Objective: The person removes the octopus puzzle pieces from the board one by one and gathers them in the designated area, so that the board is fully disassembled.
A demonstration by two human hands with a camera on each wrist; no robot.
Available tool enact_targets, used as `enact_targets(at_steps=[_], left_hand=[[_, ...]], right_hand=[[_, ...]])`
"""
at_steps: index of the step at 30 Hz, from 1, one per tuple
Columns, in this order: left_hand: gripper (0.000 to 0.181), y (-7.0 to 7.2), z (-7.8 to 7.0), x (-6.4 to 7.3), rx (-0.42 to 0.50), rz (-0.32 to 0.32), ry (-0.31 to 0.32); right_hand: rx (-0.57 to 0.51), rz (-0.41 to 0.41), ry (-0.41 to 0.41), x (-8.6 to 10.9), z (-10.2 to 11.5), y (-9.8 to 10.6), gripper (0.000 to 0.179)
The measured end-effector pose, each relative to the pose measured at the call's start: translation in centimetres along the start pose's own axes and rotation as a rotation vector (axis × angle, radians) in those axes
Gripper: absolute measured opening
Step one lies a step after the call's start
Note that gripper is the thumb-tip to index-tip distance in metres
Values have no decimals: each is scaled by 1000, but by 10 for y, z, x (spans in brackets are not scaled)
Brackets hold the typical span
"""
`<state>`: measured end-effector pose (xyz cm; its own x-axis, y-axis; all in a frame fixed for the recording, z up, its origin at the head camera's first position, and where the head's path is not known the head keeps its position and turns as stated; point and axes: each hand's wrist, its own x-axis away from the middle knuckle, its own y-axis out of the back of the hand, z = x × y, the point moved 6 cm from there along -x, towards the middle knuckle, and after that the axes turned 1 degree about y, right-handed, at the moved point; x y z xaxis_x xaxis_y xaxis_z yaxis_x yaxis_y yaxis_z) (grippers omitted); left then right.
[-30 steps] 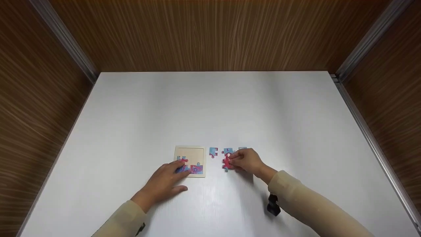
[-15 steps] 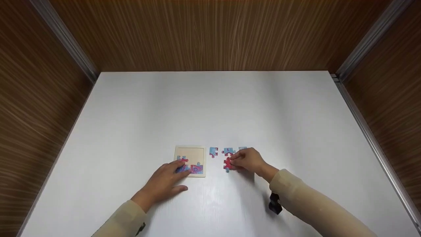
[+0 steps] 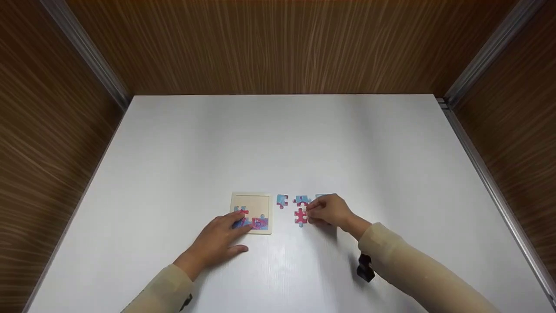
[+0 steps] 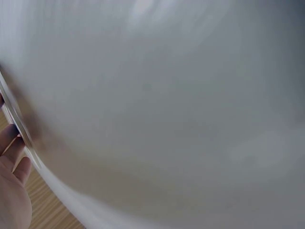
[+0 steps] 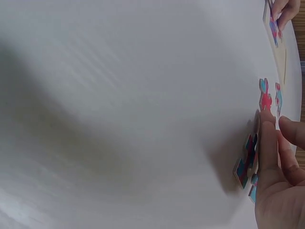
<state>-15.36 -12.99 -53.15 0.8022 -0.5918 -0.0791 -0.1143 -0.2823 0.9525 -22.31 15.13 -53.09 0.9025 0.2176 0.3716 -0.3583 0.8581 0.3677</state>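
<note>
My left hand [image 3: 216, 238] rests with fairly straight fingers on the lower left of a shallow wooden puzzle frame [image 3: 269, 213], partly covering the pieces in it. A purple-pink puzzle piece [image 3: 260, 224] fills the frame's bottom right corner. To the right, my right hand [image 3: 331, 212] has its thumb and fingers at the right edge of a red puzzle piece [image 3: 300, 216] lying flat on the table; they hide that edge. In the right wrist view, the red piece [image 5: 265, 99] shows just beyond the fingertips. My left hand [image 4: 12, 186] is partly visible in the left wrist view.
Above the red piece lies a blue-and-red piece [image 3: 301, 200]. Another blue piece [image 3: 282, 200] sits nearer the frame, and a third [image 3: 320, 195] is partly behind the right hand. The white table [image 3: 278, 143] has wood-grain panels [image 3: 278, 48] around it.
My right hand has drawn slightly right, uncovering more of the red piece, which has shifted a little and straightened below the blue-and-red piece. My left hand has stayed in place.
</note>
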Motion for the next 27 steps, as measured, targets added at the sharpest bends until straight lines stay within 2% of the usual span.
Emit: enact_targets(at_steps=[6, 14, 17, 22, 24, 27], left_hand=[[53, -1, 1, 0, 7, 4, 13], [55, -3, 2, -1, 25, 42, 68], [56, -4, 3, -2, 30, 62, 84], [57, -4, 4, -3, 33, 66, 87], [57, -4, 4, -3, 32, 59, 81], [56, -3, 3, -3, 2, 34, 54]], right_hand=[[-37, 10, -7, -2, 2, 0, 13], [14, 17, 40, -5, 6, -4, 13], [-10, 25, 59, -6, 7, -8, 14], [-120, 44, 78, -10, 12, -18, 21], [-163, 49, 86, -11, 14, -22, 23], [-173, 52, 130, -13, 19, -28, 23]])
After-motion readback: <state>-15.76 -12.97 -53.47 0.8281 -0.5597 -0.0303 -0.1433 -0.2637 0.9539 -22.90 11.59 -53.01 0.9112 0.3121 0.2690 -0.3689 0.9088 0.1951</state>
